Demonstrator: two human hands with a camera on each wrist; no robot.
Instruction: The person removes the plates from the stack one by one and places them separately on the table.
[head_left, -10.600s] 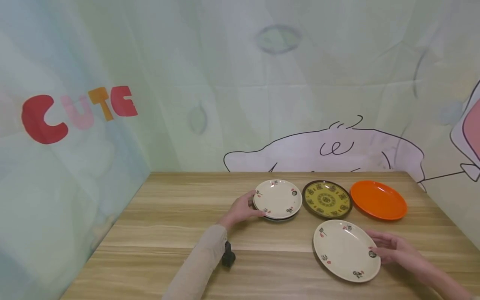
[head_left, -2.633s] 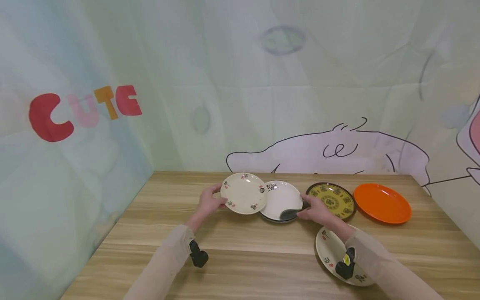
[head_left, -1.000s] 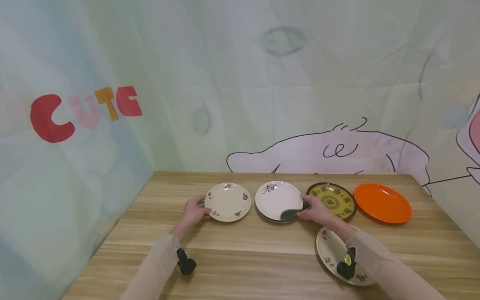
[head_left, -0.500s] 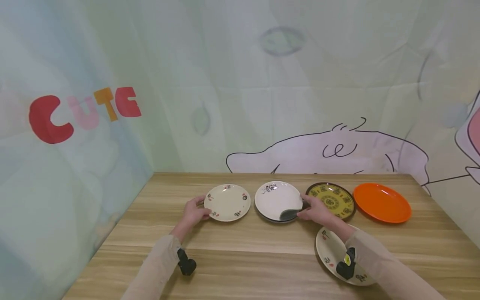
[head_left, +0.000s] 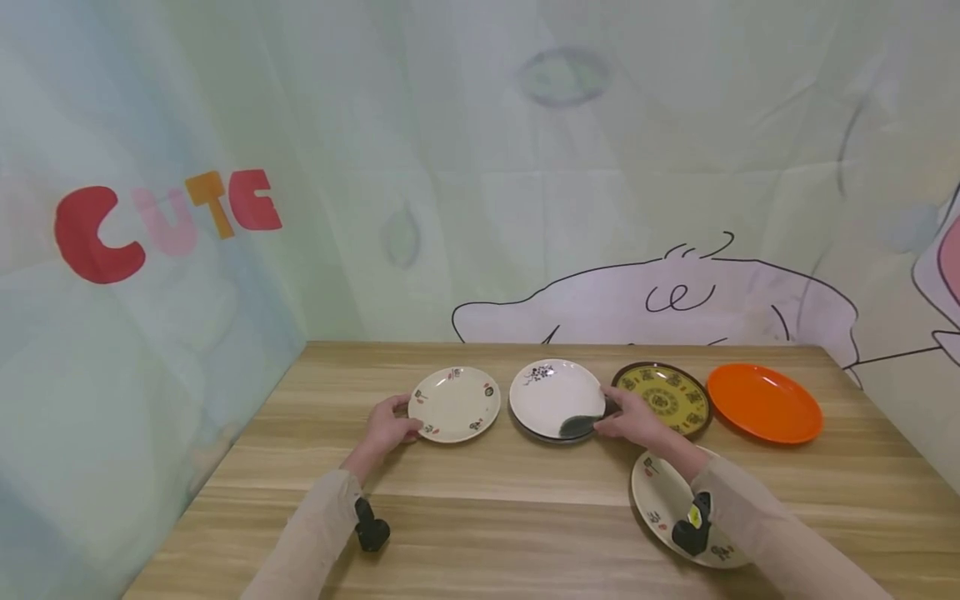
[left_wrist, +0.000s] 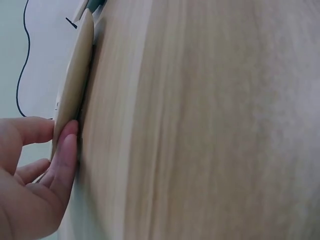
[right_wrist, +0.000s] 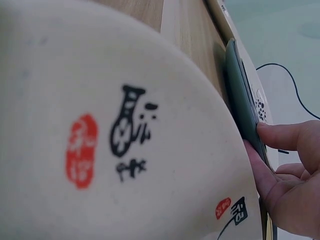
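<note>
A small cream plate with red and black marks lies on the wooden table at the left of the row. My left hand pinches its left rim, thumb above and fingers beneath, as the left wrist view shows. To its right is a white plate with a dark flower print and a green patch; a darker rim shows beneath it. My right hand grips the right rim of this white plate. In the right wrist view the thumb presses the rim and fingers reach underneath.
A yellow-green plate with a dark rim stands right of my right hand, partly covered by it. Farther right lies an orange plate. A larger cream plate sits in front, under my right forearm. A printed cloth hangs behind the table.
Over the earlier frames, my left hand moved the small cream plate off the white plate and set it leftward. My right hand left the larger cream plate for the white one. Lately both hands stay still.
</note>
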